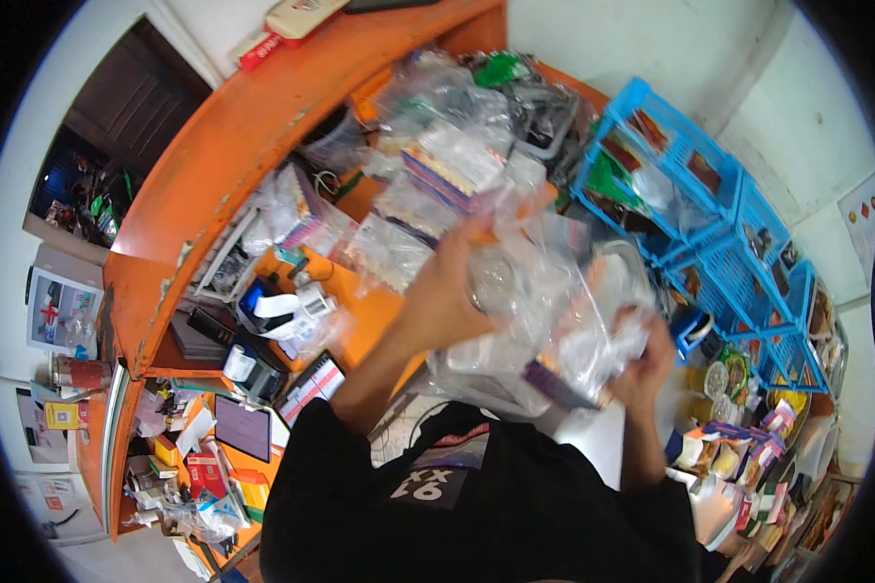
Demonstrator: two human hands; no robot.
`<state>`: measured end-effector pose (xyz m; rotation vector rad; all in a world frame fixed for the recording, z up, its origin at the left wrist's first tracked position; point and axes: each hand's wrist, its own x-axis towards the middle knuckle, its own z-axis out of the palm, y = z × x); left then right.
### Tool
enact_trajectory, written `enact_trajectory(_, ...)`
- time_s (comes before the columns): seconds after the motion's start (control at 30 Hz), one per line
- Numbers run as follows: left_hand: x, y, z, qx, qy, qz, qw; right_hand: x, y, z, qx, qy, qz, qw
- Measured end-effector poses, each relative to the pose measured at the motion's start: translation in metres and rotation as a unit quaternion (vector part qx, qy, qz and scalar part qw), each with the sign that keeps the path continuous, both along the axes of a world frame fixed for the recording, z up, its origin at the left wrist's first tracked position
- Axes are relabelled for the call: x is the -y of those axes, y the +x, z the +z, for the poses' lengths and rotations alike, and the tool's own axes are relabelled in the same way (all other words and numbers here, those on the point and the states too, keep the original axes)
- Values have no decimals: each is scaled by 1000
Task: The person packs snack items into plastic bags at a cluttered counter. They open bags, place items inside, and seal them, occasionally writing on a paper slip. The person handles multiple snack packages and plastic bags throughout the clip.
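A clear plastic bag (576, 291) spreads in front of my chest, blurred by motion. My left hand (452, 291) is curled around a round clear plastic container (497, 273) at the bag's left side. Whether the container sits inside the bag, I cannot tell. On the right, my right hand (645, 357) pinches bunched plastic film. Just below and between the hands are a clear rectangular container (481, 372) and a purple-sided box (561, 382), partly covered by film. Beyond my left hand, plastic-wrapped boxes with purple sides (452, 167) are stacked on the orange desk.
Blue plastic crates (700, 218) holding packets line the right wall. To the left stand a label printer (259, 372) with paper strips, a phone or tablet (310, 386) and another tablet (243, 428). A raised orange counter ledge (262, 124) curves around the back. Small packaged goods (729, 459) crowd the lower right.
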<state>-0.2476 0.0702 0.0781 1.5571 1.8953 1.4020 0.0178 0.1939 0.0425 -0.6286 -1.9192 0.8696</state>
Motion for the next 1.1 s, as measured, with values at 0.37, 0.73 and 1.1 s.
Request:
enact_trajectory(0.37, 19, -324, 95, -278, 186, 379, 863, -45, -443, 115, -253, 444, 97, 854)
enact_trajectory(0.73, 54, -356, 38, -121, 216, 456, 855, 10, -502, 104, -292, 371, 189, 861)
enact_trajectory(1.1, 45, -361, 26, 27, 268, 490, 829, 10, -507, 109, -241, 343, 233, 877)
